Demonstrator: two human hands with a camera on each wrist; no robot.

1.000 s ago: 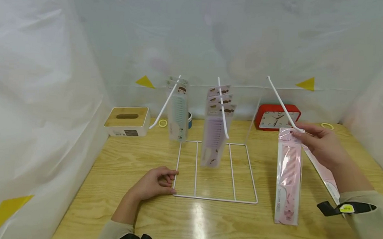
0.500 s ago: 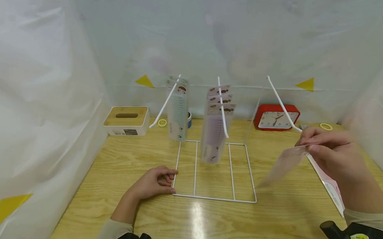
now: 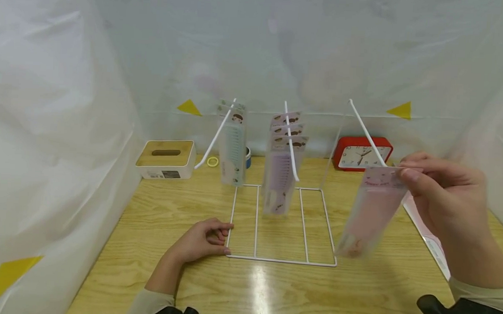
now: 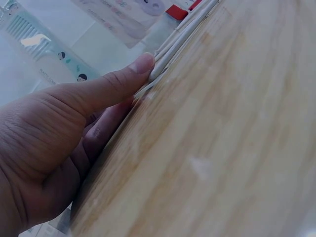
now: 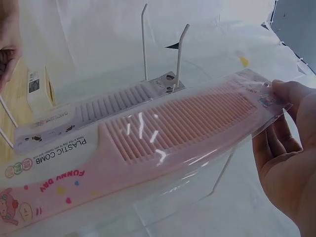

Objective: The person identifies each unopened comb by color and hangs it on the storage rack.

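My right hand (image 3: 456, 198) pinches the top of a clear-packaged pink comb (image 3: 373, 214) between thumb and fingers. The pack hangs tilted, its top edge by the front end of the right white hook (image 3: 366, 134); whether the hook is through its hole I cannot tell. In the right wrist view the pink comb (image 5: 168, 133) spreads across, held at its header. My left hand (image 3: 203, 239) grips the left front of the white wire rack's base (image 3: 280, 261), thumb on the wire. Purple packaged combs (image 3: 282, 172) hang on the middle hook, mint-green ones (image 3: 233, 147) on the left hook.
Another pink pack (image 3: 427, 237) lies on the table, partly behind my right arm. At the back stand a red clock (image 3: 363, 155) and a tissue box (image 3: 165, 158) with a wooden lid. Yellow rings (image 3: 212, 162) and a blue-and-white roll (image 3: 248, 158) lie near the back edge.
The pink comb hung upright at the hook's tip; my right hand drew it back right and tilted it, then raised it toward the tip again. My left hand has stayed put.
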